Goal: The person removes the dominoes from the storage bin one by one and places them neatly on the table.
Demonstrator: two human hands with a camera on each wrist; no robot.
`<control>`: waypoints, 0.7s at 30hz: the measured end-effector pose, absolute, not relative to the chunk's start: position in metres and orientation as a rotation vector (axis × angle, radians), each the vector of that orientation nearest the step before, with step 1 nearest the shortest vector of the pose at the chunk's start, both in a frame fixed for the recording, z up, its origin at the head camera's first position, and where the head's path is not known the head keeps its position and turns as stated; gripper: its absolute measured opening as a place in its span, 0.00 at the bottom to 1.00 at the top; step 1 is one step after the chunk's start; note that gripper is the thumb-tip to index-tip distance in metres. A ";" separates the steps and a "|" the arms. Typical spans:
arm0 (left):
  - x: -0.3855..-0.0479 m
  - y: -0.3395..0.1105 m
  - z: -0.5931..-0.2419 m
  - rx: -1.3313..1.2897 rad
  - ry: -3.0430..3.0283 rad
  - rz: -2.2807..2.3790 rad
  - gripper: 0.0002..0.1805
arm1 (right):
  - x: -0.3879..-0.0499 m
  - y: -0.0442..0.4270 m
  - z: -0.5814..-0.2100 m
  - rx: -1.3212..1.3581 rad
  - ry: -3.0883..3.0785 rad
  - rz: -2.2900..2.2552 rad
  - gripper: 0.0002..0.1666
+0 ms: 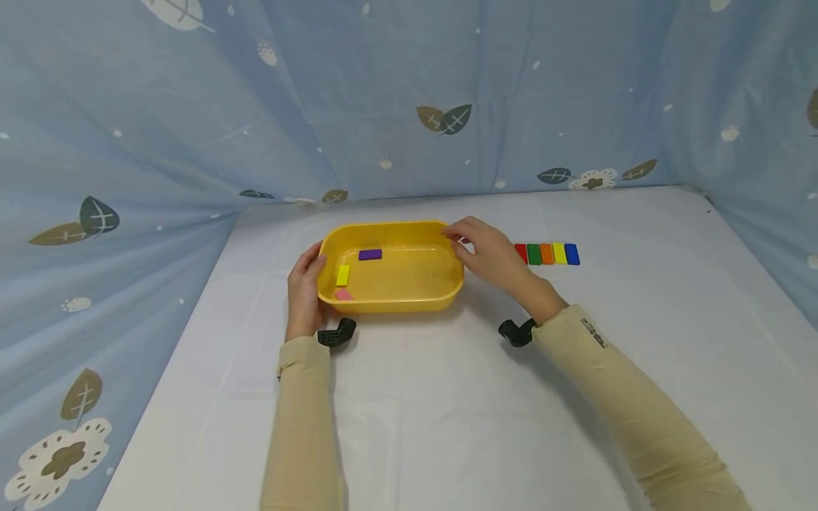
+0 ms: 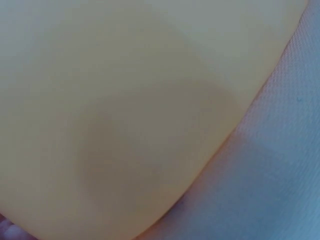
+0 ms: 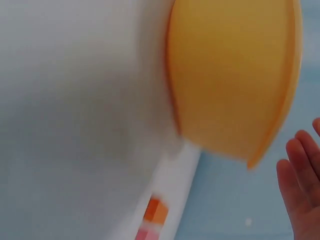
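Observation:
A yellow plastic basin [image 1: 383, 306] stands on the white-covered table in the head view. Inside lie a purple block [image 1: 370, 255], a yellow block [image 1: 343, 275] and a pink block [image 1: 344, 294], all toward its left end. My left hand [image 1: 304, 291] grips the basin's left end, its thumb near the rim. The basin's blurred wall [image 2: 150, 125] fills most of the left wrist view. At the right rim is my right hand [image 1: 488, 255]. In the right wrist view its fingers [image 3: 302, 160] look fairly straight, apart from the basin, with nothing visible in them.
To the right of the basin, a row of coloured blocks [image 1: 547, 254] lies on the table [image 1: 434, 397], partly behind my right hand. Red, green, orange, yellow and blue ones show. A blue patterned cloth [image 1: 358, 106] hangs behind and at the sides.

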State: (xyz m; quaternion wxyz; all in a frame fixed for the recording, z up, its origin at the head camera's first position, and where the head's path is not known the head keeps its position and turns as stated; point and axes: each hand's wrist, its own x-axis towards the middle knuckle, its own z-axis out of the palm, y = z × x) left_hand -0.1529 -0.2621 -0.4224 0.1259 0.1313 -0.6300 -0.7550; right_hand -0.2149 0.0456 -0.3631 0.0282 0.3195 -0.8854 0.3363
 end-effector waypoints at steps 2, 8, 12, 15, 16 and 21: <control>-0.152 -0.261 -0.419 0.387 -1.836 -2.204 0.21 | -0.213 0.035 -0.363 1.026 -2.745 1.054 0.15; -0.155 -0.265 -0.424 0.436 -1.832 -2.204 0.20 | -0.204 0.003 -0.363 1.138 -2.813 1.054 0.16; -0.156 -0.266 -0.426 0.411 -1.810 -2.218 0.20 | -0.195 -0.020 -0.364 1.213 -2.811 1.004 0.16; -0.156 -0.267 -0.427 0.417 -1.799 -2.225 0.20 | -0.188 -0.035 -0.365 1.263 -2.810 0.975 0.16; -0.156 -0.266 -0.427 0.421 -1.793 -2.227 0.20 | -0.186 -0.040 -0.365 1.276 -2.816 0.957 0.16; -0.156 -0.264 -0.427 0.428 -1.809 -2.211 0.20 | -0.179 -0.061 -0.369 1.314 -2.869 0.910 0.17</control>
